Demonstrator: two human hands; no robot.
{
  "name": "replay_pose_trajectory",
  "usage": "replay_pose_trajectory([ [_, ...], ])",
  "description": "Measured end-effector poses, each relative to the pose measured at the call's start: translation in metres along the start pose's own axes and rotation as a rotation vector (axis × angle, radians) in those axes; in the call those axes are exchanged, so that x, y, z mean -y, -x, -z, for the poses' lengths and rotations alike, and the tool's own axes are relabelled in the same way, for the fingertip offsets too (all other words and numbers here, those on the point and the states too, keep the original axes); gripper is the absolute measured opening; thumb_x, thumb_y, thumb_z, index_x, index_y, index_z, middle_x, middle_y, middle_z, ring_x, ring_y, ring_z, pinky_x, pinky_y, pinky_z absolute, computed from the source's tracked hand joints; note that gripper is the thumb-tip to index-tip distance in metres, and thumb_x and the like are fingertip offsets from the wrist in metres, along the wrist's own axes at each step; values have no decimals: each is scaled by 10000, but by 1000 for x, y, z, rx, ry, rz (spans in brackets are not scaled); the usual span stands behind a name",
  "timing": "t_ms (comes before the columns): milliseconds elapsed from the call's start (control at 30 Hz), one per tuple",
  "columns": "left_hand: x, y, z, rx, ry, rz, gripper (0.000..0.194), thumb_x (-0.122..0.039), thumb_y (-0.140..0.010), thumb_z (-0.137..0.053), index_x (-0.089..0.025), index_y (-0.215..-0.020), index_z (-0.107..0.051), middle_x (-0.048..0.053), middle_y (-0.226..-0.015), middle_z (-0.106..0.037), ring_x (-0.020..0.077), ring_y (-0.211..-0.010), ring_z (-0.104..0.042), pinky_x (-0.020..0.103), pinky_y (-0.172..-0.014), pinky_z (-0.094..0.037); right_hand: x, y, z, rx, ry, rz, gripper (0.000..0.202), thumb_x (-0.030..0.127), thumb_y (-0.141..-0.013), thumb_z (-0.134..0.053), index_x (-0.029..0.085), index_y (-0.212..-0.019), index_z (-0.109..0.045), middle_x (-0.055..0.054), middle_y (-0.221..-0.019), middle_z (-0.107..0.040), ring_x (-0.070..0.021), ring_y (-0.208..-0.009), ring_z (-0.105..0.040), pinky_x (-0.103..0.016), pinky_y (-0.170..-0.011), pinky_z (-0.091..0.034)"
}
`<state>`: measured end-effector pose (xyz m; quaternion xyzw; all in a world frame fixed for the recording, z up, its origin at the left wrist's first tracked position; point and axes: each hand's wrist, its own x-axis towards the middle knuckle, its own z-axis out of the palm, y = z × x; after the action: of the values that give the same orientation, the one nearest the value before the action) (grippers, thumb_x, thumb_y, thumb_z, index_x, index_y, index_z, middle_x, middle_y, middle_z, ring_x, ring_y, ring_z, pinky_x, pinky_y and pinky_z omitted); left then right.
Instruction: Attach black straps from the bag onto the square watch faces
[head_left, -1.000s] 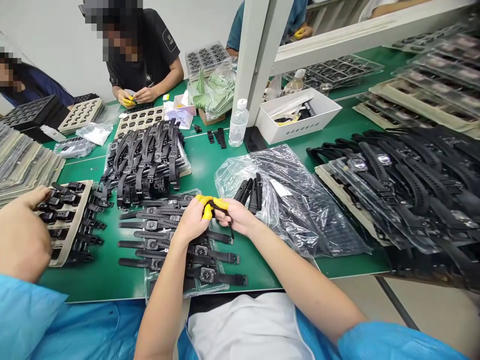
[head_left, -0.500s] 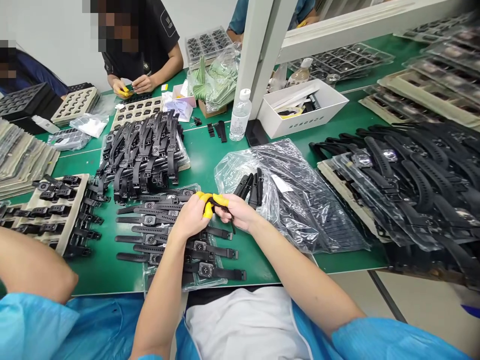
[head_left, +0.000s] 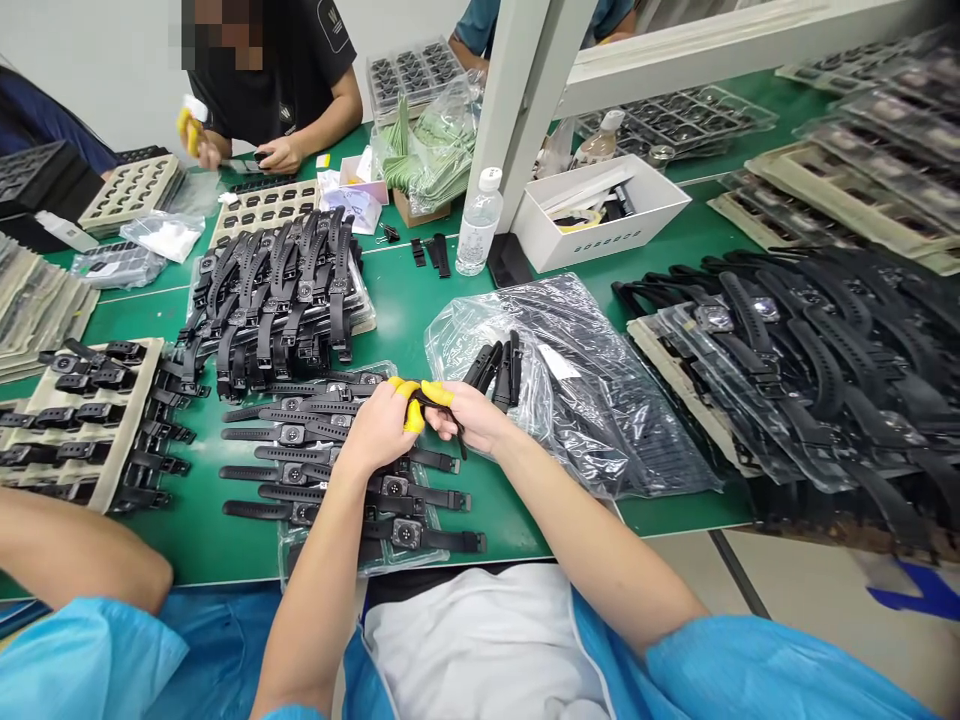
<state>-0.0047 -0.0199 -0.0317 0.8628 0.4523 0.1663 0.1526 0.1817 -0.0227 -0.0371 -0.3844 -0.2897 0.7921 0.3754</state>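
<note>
My left hand point(head_left: 381, 425), with yellow finger cots, is closed on a dark piece at the middle of the table. My right hand point(head_left: 474, 415), also with a yellow cot, pinches the same piece, a black watch strap point(head_left: 432, 400) whose loose end hangs below the fingers. Whether a watch case is attached to it is hidden by my fingers. Under and beside my left forearm, several black smartwatches point(head_left: 406, 534) lie back up with straps spread over a clear plastic tray point(head_left: 283, 555). Behind my right hand, a few loose black straps point(head_left: 508, 370) rest on a plastic bag.
The large clear bag of black straps point(head_left: 622, 420) lies to the right. Stacked trays of watches point(head_left: 810, 360) stand at far right, another watch stack point(head_left: 281, 290) at back left. A water bottle point(head_left: 480, 222), phone point(head_left: 509, 262) and white box point(head_left: 607, 215) sit behind. A co-worker works opposite.
My hands stay together on the strap with hardly any shift. The view has moved slightly. The co-worker opposite has raised one hand, which now holds something white-tipped.
</note>
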Motion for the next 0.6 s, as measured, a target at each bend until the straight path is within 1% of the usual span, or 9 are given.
replay_pose_trajectory([
  [167, 0, 0, 1, 5, -3, -1, 378, -185, -944, -473, -151, -1297, -604, 153, -1219, -657, 296, -1187, -625, 457, -1046, -558, 0, 0, -1, -13, 5, 0, 400, 521, -821, -826, 189, -846, -603, 31, -521, -609, -59, -367, -354, -196, -374, -395],
  [300, 0, 1, 2, -7, 46, -31, 380, -184, -996, -397, -154, -1327, -581, 148, -1251, -647, 277, -1218, -608, 450, -1078, -540, 1, 2, -2, -14, 4, 21, 398, 528, -829, -816, 188, -863, -613, 33, -524, -612, -60, -366, -355, -196, -375, -396],
  [367, 0, 0, 2, -13, 47, -24, 380, -185, -1005, -382, -151, -1328, -581, 146, -1242, -648, 273, -1205, -611, 446, -1071, -542, 1, 1, -1, -12, 6, 27, 392, 529, -838, -807, 189, -871, -614, 35, -523, -613, -61, -367, -357, -196, -374, -396],
  [467, -1, -1, 0, -15, 13, -6, 374, -181, -992, -398, -143, -1306, -599, 152, -1214, -655, 281, -1170, -621, 451, -1055, -547, -1, -1, 1, -11, 14, 21, 395, 528, -832, -810, 194, -857, -599, 33, -514, -613, -63, -363, -350, -196, -370, -400],
  [600, -1, -1, 0, -12, -22, -20, 363, -189, -961, -455, -140, -1283, -614, 157, -1210, -656, 295, -1171, -618, 454, -1055, -545, -4, -4, 2, -11, 27, 10, 393, 521, -822, -813, 200, -839, -585, 30, -502, -613, -65, -362, -351, -193, -364, -397],
])
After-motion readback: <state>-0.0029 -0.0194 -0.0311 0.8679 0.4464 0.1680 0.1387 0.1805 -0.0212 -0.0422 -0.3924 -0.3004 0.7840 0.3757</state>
